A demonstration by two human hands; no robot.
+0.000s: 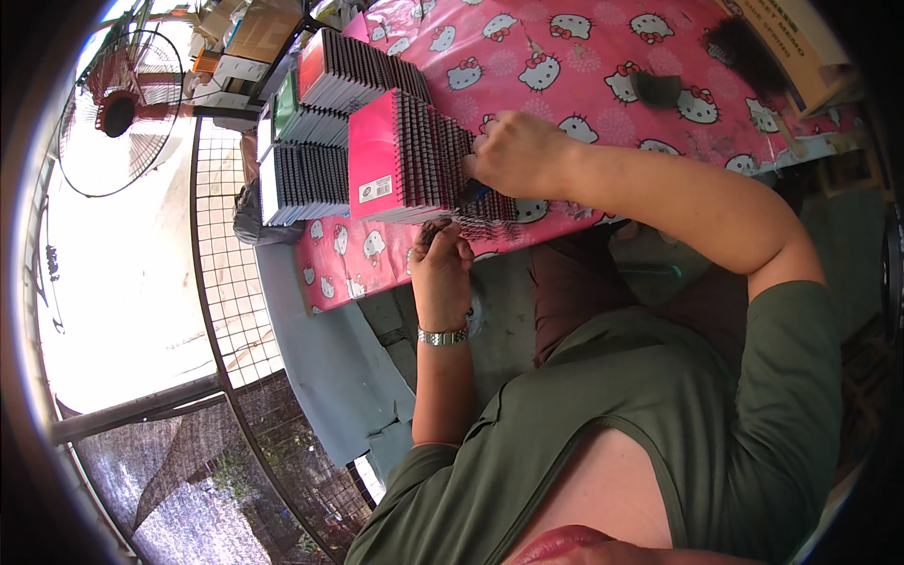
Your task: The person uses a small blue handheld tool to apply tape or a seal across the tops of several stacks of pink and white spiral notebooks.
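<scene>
A tall stack of pink spiral notebooks (372, 141) stands near the table's front edge, its dark wire bindings turned toward my right side. My right hand (518, 158) is closed at these bindings, with its fingertips partly hidden. A small dark, bluish thing (476, 193) shows just below it; I cannot tell what it is. Just below the stack's near corner, my left hand (441, 252) is curled shut at the table edge. Something dark (433, 228) shows at its fingers, too small to name. Loose dark wire pieces (494, 226) lie beside the stack.
More spiral notebooks stand behind and left: a red-covered stack (325, 66), a green-covered one (285, 108) and a dark one (306, 179). The pink patterned tablecloth (508, 85) also bears a dark block (656, 89) and a cardboard box (791, 52). A fan (118, 113) stands left.
</scene>
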